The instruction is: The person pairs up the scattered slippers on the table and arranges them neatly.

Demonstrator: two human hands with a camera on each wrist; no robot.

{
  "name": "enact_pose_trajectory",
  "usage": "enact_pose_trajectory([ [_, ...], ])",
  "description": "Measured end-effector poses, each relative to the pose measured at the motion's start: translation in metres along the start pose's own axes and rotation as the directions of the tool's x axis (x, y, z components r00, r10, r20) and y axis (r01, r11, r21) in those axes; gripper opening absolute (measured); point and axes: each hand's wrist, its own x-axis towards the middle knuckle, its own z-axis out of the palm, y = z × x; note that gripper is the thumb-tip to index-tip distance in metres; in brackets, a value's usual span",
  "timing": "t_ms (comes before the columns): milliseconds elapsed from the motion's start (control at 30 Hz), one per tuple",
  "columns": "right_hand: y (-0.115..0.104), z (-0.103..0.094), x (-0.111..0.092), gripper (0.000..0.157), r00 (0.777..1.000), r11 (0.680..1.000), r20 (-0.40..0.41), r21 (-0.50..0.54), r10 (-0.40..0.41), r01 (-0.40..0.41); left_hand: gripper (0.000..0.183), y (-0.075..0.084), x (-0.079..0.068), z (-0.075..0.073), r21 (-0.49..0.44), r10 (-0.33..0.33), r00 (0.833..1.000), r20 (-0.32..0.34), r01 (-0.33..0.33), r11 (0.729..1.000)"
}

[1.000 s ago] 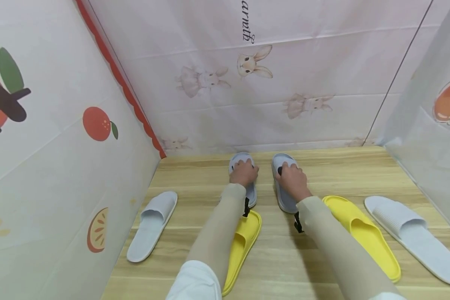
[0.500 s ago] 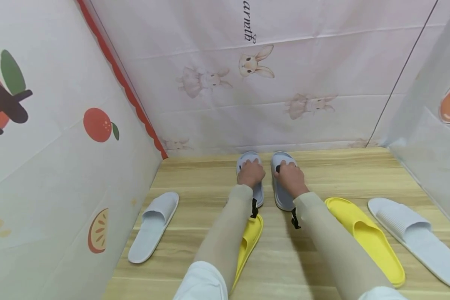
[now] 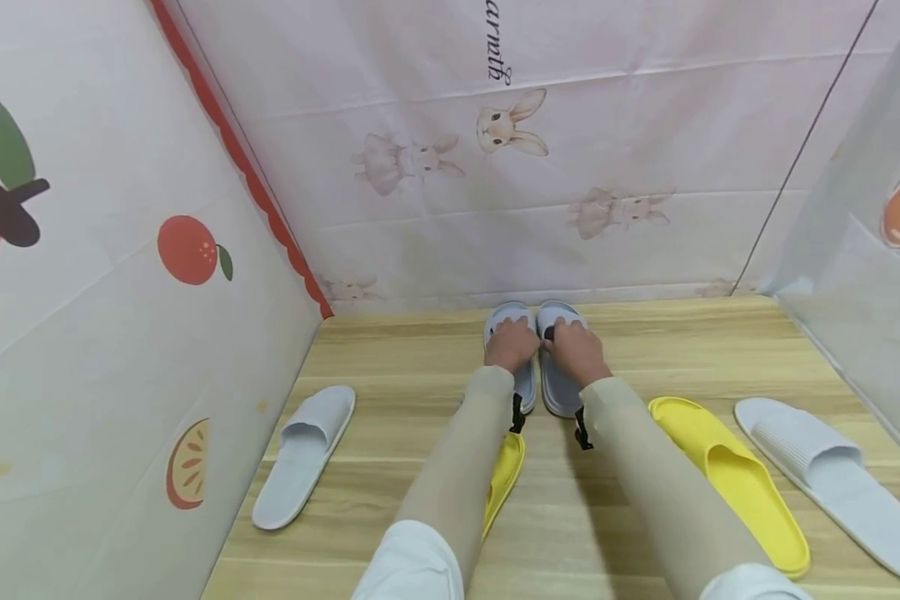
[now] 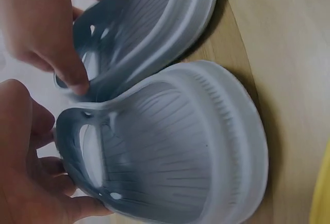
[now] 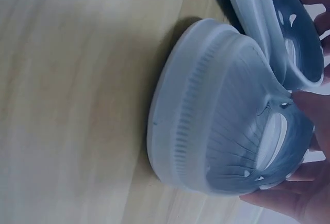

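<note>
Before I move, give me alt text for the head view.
Left hand and right hand each grip a grey-blue slipper, close together, toes toward the back wall. A yellow slipper and a white slipper lie right; another white slipper lies left, another yellow slipper partly behind the left sleeve.

Matt Plastic over Satin Wood Grain

The grey slippers [image 4: 160, 146] at the centre of the head view looked like moulded plastic or rubber, matt and smooth along the rims; the wrist views showed fine ridges on their footbeds and short grooves along the heel. At lower right, the yellow slipper [image 3: 733, 483] had a smooth, faintly satiny plastic look. At the right edge, the white slipper [image 3: 836, 482] had a finely ribbed strap and a matt sole. The floor [image 3: 390, 375] showed wood grain with a soft sheen. Across the top, the wall covering [image 3: 450, 250] looked like thin cloth or plastic sheeting, creased and slightly glossy. The beige sleeves [image 3: 461, 458] looked smooth and matt.
</note>
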Motion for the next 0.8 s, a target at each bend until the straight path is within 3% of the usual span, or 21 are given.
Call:
enact_pose_trajectory([
  [367, -0.002, -0.009, 0.002, 0.05, 1.0, 1.0, 0.024, -0.014, 0.008, -0.007, 0.066, 0.014, -0.007, -0.007, -0.002, -0.025, 0.999, 0.022, 0.025, 1.0],
  [600, 0.004, -0.007, 0.003, 0.062, 0.996, 0.998, 0.074, -0.025, 0.054, -0.052, 0.055, 0.002, 0.002, -0.006, 0.08, 0.069, 0.997, 0.046, -0.073, 0.994],
  [800, 0.007, -0.007, 0.004, 0.066, 0.993, 0.999, 0.11, -0.006, 0.052, -0.051, 0.053, -0.004, 0.007, -0.01, 0.082, 0.065, 0.993, 0.103, -0.074, 0.994],
])
